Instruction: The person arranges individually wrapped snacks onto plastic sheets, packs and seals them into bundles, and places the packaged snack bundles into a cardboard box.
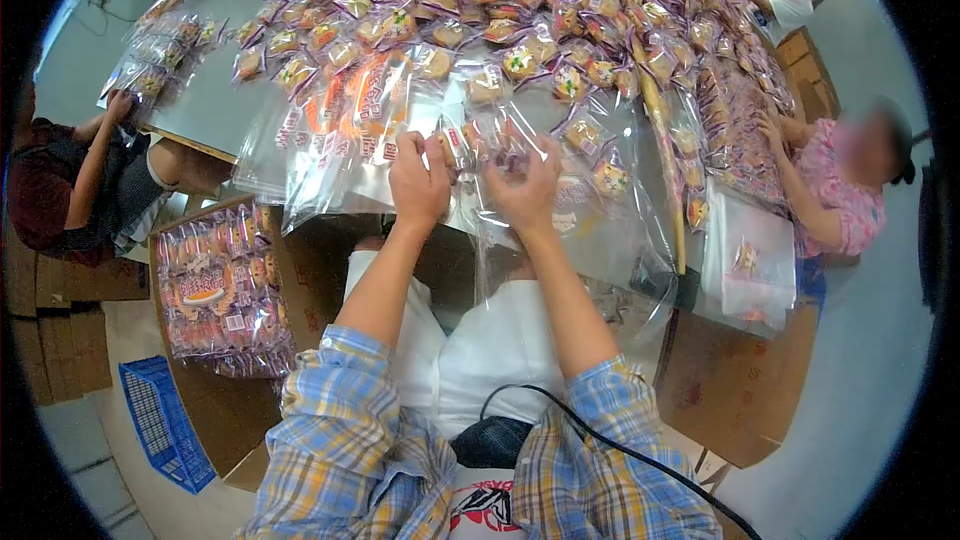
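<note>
In front of my lap, at the table's near edge, my left hand point(420, 180) and my right hand point(525, 185) press in from either side on a short row of wrapped pastries point(483, 145). The fingers of the right hand curl round its end of the row, and those of the left rest against the other end. Clear film from a large plastic bag point(620, 230) lies about the right hand and hangs over the edge. Left of my left hand lie printed clear bags point(375, 100) with orange and red lettering. Glare hides part of the fingertips.
Many loose wrapped pastries point(520, 10) cover the table point(225, 90). A carton point(300, 280) with packed bags of pastries point(220, 280) stands at lower left, beside a blue crate point(165, 425). Clear bags point(745, 250) hang at right. Co-workers point(835, 175) handle packets at both sides.
</note>
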A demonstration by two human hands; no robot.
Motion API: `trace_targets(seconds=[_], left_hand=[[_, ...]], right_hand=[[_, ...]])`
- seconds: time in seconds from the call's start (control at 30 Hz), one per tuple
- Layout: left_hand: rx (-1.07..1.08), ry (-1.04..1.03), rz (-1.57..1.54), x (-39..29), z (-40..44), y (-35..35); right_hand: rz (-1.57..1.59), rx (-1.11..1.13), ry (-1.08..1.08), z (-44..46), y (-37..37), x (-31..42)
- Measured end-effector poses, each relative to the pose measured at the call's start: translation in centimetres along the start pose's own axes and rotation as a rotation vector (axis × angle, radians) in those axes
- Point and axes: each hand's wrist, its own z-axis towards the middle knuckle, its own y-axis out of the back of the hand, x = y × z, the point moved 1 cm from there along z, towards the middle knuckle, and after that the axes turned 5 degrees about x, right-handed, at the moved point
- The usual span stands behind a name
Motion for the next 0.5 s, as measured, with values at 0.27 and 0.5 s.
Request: trace_targets(seconds=[0.27, 0.5], left_hand=[[0.056, 0.001, -0.099, -0.3, 0.2, 0.3], [0.076, 0.034, -0.066, 0.0, 0.2, 0.2]], right_hand=[[0.143, 0.115, -0.204, -0.2, 0.2, 0.3], [-0.069, 0.085, -0.073, -0.9, 1.7, -1.0]])
